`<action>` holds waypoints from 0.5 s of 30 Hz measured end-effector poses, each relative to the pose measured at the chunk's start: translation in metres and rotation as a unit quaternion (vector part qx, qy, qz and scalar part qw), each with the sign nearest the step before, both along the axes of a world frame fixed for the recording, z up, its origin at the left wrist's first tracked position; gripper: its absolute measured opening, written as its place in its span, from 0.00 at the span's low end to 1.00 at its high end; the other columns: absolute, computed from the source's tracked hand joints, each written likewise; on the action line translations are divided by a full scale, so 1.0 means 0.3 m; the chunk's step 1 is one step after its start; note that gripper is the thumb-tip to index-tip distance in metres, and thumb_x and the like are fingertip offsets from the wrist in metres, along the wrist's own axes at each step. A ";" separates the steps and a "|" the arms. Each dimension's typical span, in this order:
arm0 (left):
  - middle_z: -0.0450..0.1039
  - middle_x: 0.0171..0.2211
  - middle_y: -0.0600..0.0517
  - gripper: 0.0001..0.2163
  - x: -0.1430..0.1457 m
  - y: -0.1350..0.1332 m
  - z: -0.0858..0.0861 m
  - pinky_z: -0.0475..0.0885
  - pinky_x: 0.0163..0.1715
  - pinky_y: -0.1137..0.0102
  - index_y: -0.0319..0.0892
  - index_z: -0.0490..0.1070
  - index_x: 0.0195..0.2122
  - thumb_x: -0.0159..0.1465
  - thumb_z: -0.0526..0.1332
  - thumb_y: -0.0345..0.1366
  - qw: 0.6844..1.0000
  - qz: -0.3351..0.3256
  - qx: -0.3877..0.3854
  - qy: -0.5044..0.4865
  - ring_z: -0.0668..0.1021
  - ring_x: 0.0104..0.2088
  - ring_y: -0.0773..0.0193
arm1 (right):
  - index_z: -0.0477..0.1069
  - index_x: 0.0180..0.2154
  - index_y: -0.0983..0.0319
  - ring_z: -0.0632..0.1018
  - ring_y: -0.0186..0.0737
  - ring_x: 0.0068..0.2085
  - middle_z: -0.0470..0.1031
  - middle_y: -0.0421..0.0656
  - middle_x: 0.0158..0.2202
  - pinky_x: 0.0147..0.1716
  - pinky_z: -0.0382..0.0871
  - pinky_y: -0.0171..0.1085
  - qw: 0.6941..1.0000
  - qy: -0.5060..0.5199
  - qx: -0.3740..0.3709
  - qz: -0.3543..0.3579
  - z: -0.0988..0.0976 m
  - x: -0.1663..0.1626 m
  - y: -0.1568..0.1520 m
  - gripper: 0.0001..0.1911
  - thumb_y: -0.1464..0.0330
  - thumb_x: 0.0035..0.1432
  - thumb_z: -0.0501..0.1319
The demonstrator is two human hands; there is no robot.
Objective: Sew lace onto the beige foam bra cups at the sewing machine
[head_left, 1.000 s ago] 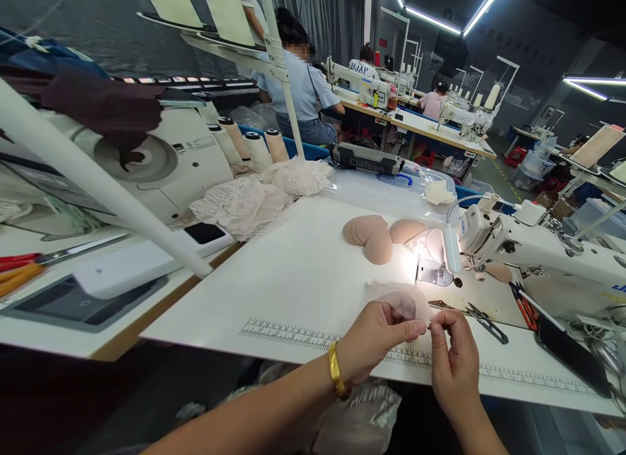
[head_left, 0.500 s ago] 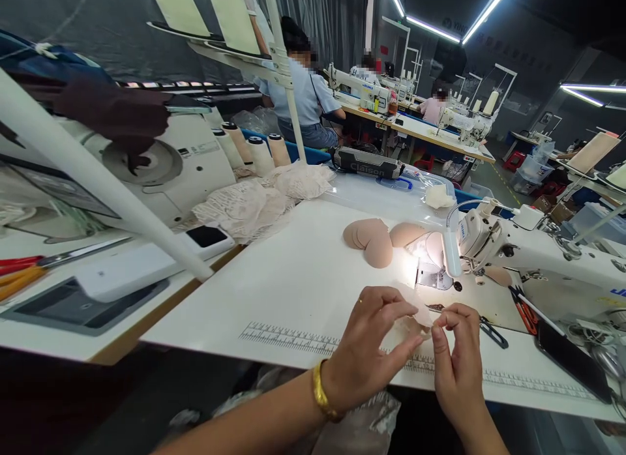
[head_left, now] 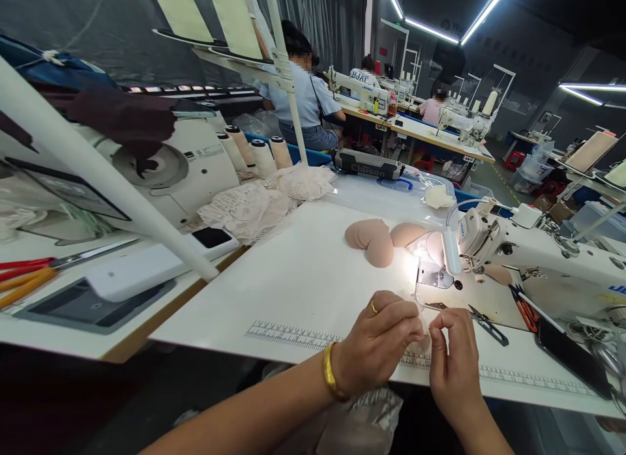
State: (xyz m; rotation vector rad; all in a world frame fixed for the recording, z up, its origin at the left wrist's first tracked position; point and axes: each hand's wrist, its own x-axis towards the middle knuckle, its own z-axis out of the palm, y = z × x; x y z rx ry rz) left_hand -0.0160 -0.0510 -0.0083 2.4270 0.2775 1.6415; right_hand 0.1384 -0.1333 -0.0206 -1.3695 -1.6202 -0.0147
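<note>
My left hand (head_left: 381, 341), with a gold ring and bracelet, is closed in a pinch over the table's front edge. A small piece of thin, sheer pale fabric (head_left: 421, 345) sits at its fingertips, mostly covered by the fingers. Close by on the right, my right hand (head_left: 454, 357) pinches the fabric's other side between thumb and forefinger. Beyond the hands is a sewing machine (head_left: 493, 240) with its lamp lit over the needle plate (head_left: 435, 276). Beige oval pads (head_left: 379, 246) lie left of the needle area. Thread snips (head_left: 489, 326) rest just past my right hand.
A printed ruler (head_left: 293, 336) runs along the table's front edge. At right lie orange-handled scissors (head_left: 524, 310) and a black phone (head_left: 572, 360). Lace fabric (head_left: 249, 207) and thread cones (head_left: 264, 158) are at left, beside a white stand pole (head_left: 161, 230). Other people sit at machines behind.
The fingers of my left hand have closed from a spread pinch into a tighter one. My right hand has shifted slightly left, and more of the thread snips shows.
</note>
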 end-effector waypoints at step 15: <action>0.75 0.35 0.50 0.07 -0.018 0.047 0.012 0.72 0.39 0.67 0.41 0.71 0.44 0.69 0.58 0.24 0.999 -0.037 0.030 0.006 0.69 0.37 0.63 | 0.63 0.43 0.60 0.67 0.41 0.40 0.65 0.42 0.38 0.40 0.65 0.41 0.995 -0.053 0.071 0.055 0.039 0.021 -0.001 0.10 0.80 0.67 0.52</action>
